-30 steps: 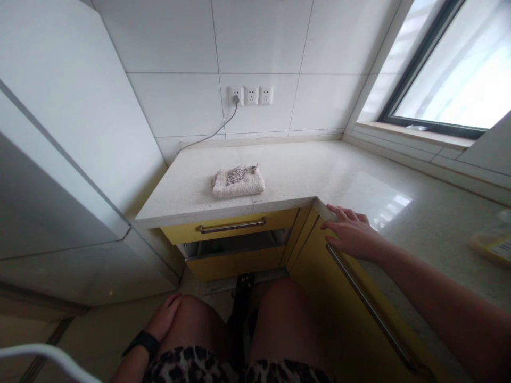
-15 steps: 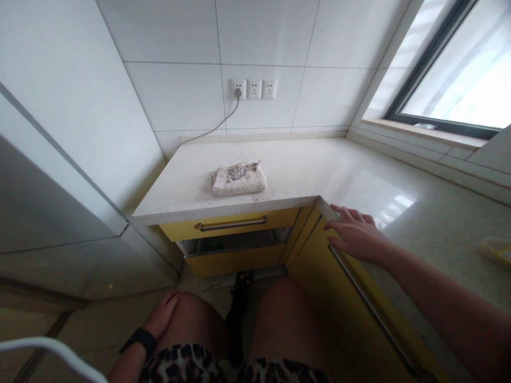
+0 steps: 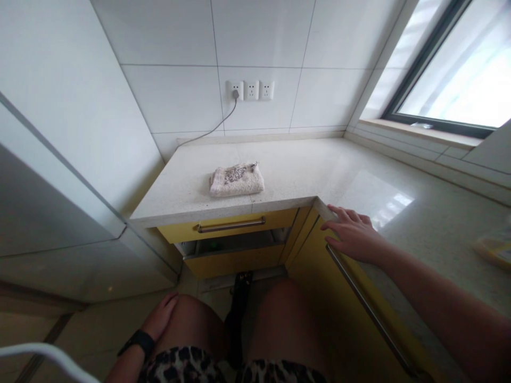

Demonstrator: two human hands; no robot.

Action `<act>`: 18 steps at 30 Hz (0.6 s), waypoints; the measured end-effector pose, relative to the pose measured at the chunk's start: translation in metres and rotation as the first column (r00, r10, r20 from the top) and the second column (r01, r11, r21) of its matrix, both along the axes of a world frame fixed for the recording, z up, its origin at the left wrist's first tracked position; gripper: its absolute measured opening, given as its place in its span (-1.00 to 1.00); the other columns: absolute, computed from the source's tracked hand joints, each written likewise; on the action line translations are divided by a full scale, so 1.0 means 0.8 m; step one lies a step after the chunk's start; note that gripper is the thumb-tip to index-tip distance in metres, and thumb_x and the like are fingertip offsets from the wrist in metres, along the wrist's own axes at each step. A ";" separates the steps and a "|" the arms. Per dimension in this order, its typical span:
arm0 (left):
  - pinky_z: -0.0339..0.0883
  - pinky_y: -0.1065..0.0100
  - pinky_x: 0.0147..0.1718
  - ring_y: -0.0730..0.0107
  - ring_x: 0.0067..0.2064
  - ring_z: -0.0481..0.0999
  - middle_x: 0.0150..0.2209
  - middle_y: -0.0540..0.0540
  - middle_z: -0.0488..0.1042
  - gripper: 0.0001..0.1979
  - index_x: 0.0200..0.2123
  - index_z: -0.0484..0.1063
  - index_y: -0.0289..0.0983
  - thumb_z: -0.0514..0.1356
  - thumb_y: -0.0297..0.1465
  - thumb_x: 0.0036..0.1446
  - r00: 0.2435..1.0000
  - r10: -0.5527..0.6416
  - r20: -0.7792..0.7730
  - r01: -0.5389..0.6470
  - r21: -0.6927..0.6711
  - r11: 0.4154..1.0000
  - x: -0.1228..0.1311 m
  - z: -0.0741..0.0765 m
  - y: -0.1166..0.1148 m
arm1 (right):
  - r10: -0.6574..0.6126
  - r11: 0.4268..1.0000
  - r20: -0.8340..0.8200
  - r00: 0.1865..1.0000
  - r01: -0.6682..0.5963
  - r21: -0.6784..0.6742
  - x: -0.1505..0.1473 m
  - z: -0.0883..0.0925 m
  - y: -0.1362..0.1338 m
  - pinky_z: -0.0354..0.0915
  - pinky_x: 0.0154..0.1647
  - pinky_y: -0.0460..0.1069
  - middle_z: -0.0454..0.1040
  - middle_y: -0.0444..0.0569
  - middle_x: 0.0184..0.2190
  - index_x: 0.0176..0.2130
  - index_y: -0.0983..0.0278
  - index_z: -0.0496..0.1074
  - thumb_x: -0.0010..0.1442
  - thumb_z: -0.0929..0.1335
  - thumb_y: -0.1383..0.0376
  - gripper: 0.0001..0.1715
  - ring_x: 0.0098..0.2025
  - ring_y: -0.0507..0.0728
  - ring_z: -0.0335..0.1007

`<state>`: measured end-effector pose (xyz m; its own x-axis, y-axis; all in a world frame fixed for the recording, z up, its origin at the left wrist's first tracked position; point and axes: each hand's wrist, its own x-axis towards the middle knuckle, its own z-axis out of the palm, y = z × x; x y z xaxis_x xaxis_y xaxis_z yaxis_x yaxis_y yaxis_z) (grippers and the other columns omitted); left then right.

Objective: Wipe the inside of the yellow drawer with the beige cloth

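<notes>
My right hand (image 3: 354, 234) rests on the edge of the pale stone countertop (image 3: 311, 165), fingers spread over the corner and thumb down by the front face. Just below it is the long metal handle (image 3: 371, 311) of a yellow cabinet front; the hand is not wrapped round it. My left hand (image 3: 160, 315) lies on my left thigh, fingers stretched out and holding nothing, with a dark band on the wrist. A folded, light towel (image 3: 237, 180) with a dark patterned patch lies on the counter, apart from both hands.
Under the counter, a yellow drawer front (image 3: 227, 225) sits above a lower drawer (image 3: 235, 260) that is pulled partly out. A grey cord (image 3: 217, 126) runs from a wall socket. Tall white panels (image 3: 80, 117) stand at left, a window (image 3: 451, 74) at right. A yellowish object (image 3: 495, 250) is at the right edge.
The view has shifted very slightly, so the scene sits a little further left. Both hands keep their places, and the towel and drawers stay as they were.
</notes>
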<state>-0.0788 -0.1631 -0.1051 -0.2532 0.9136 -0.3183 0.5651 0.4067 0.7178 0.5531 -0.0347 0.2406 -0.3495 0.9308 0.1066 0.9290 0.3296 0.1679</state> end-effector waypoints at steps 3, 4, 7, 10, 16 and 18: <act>0.07 0.11 0.35 0.07 0.27 0.38 0.18 -0.24 0.47 -0.35 0.12 0.44 -0.34 -0.01 -0.01 0.17 1.000 -0.008 0.023 0.009 -0.012 1.000 0.001 -0.004 -0.001 | -0.008 1.000 -0.004 1.000 0.008 -0.011 -0.001 0.001 0.000 0.05 0.21 0.46 0.02 0.04 0.42 0.01 0.02 0.54 0.23 0.28 -0.03 -0.55 0.35 0.52 0.01; 0.07 0.11 0.35 0.08 0.27 0.37 0.19 -0.23 0.46 -0.35 0.13 0.44 -0.34 -0.01 -0.01 0.18 1.000 -0.010 0.030 0.010 -0.013 1.000 0.002 -0.004 -0.001 | -0.007 1.000 -0.005 1.000 0.007 -0.015 -0.001 0.001 0.000 0.05 0.21 0.46 0.02 0.04 0.43 0.01 0.02 0.54 0.23 0.28 -0.03 -0.55 0.35 0.52 0.01; 0.08 0.10 0.34 0.07 0.26 0.38 0.18 -0.25 0.47 -0.36 0.12 0.45 -0.35 -0.01 -0.02 0.18 0.999 -0.006 0.042 0.007 -0.011 1.000 0.003 -0.004 0.001 | -0.005 1.000 -0.010 1.000 0.005 -0.022 -0.001 0.000 0.000 0.04 0.21 0.46 0.01 0.04 0.43 0.01 0.02 0.55 0.23 0.27 -0.03 -0.54 0.35 0.53 0.00; 0.10 0.08 0.33 0.06 0.25 0.40 0.16 -0.26 0.48 -0.37 0.10 0.46 -0.36 -0.01 -0.04 0.19 0.999 -0.004 0.052 0.005 -0.009 1.000 0.003 -0.003 0.003 | -0.002 1.000 -0.004 1.000 0.002 -0.022 -0.001 0.000 0.000 0.04 0.21 0.46 0.02 0.07 0.42 0.01 0.03 0.55 0.23 0.27 -0.02 -0.54 0.36 0.52 0.00; 0.07 0.05 0.33 0.02 0.25 0.39 0.16 -0.27 0.48 -0.35 0.13 0.43 -0.37 0.00 -0.01 0.19 0.998 0.002 0.059 -0.001 -0.011 1.000 0.008 0.006 0.000 | -0.001 1.000 0.000 1.000 0.001 -0.021 -0.002 0.003 -0.002 0.03 0.22 0.46 -0.01 0.07 0.43 0.00 0.04 0.55 0.24 0.26 -0.02 -0.55 0.38 0.52 -0.03; 0.07 0.06 0.34 0.03 0.25 0.38 0.17 -0.25 0.47 -0.35 0.14 0.42 -0.35 0.01 0.00 0.19 0.998 0.001 0.065 -0.001 -0.002 1.000 0.010 0.014 -0.002 | -0.001 1.000 -0.001 1.000 0.001 -0.023 -0.003 0.004 -0.003 0.03 0.22 0.45 -0.01 0.07 0.44 0.00 0.04 0.55 0.24 0.27 -0.02 -0.55 0.38 0.52 -0.03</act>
